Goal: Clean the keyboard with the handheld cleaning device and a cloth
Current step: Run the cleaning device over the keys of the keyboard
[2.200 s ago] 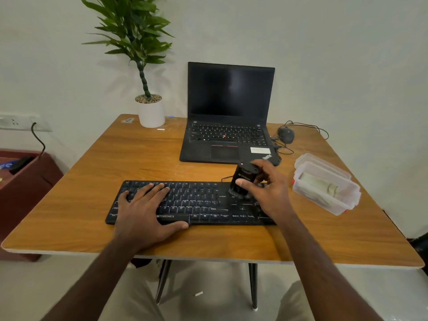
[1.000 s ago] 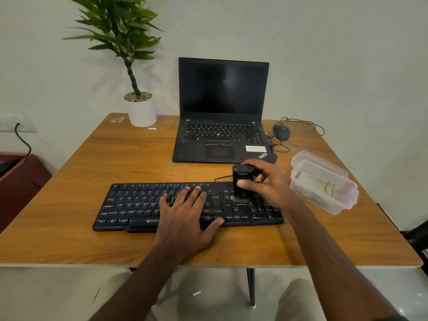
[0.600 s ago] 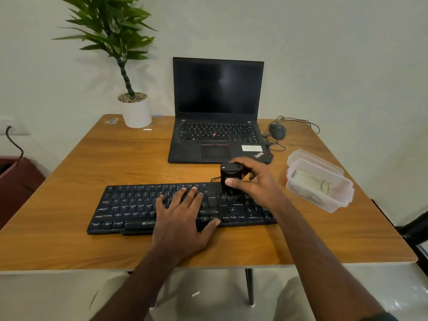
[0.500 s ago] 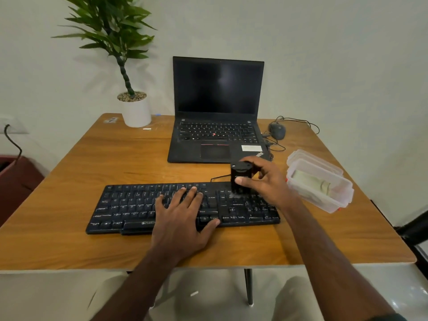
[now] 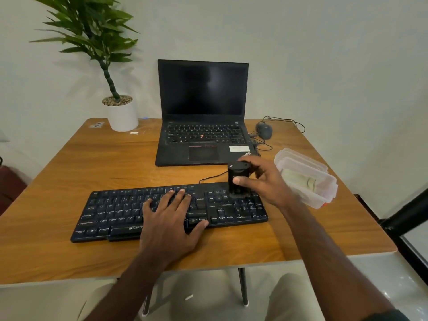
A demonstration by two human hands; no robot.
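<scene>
A black keyboard (image 5: 111, 212) lies across the front of the wooden table (image 5: 69, 172). My left hand (image 5: 171, 221) rests flat on its middle keys, fingers straight and spread. My right hand (image 5: 264, 181) grips a small black cylindrical cleaning device (image 5: 237, 179), held upright with its lower end on the keys at the keyboard's upper right. A folded pale cloth (image 5: 298, 180) lies inside a clear plastic box (image 5: 324, 198) just right of my right hand.
An open black laptop (image 5: 202, 126) stands behind the keyboard. A wired mouse (image 5: 264, 130) with loose cable sits to its right. A white potted plant (image 5: 121, 114) occupies the back left corner. The table's front edge runs close below the keyboard.
My left hand slid from the keyboard's left end to its middle. My right hand has kept moving the device in small strokes over the right-hand keys.
</scene>
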